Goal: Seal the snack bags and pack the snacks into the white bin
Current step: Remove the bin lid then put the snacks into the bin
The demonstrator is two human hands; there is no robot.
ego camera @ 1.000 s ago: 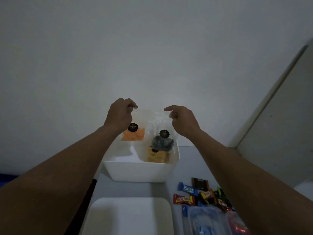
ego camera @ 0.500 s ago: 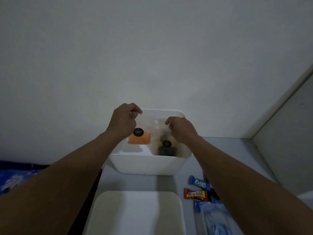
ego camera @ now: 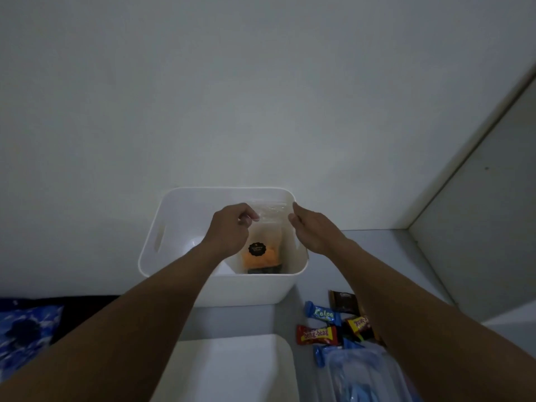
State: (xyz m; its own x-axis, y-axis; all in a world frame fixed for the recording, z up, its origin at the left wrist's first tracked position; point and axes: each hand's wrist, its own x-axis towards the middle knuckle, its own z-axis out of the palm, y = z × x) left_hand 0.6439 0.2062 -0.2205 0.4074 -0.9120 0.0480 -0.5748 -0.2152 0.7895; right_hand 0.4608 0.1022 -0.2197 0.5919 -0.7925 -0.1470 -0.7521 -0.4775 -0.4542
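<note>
A white bin [ego camera: 174, 221] with handle slots stands against the wall on the grey table. Inside its right half, a clear snack bag [ego camera: 262, 253] with orange snacks and a round black label stands upright. My left hand [ego camera: 229, 233] pinches the bag's top left corner. My right hand [ego camera: 310, 227] is at the top right corner against the bin's right wall; its grip is hard to make out. A darker snack bag [ego camera: 265, 269] lies lower in the bin, mostly hidden behind the front wall.
Several wrapped candy bars [ego camera: 333, 323] lie on the table right of the bin. A clear blue-tinted plastic bag [ego camera: 362, 372] lies near the bottom right. A white lid or tray [ego camera: 232, 369] sits in front. Blue patterned cloth [ego camera: 26, 332] is at the left.
Both hands lowered the snack bags from above the bin down into it. The dark-filled bag has sunk to the bottom. The view has tilted downward.
</note>
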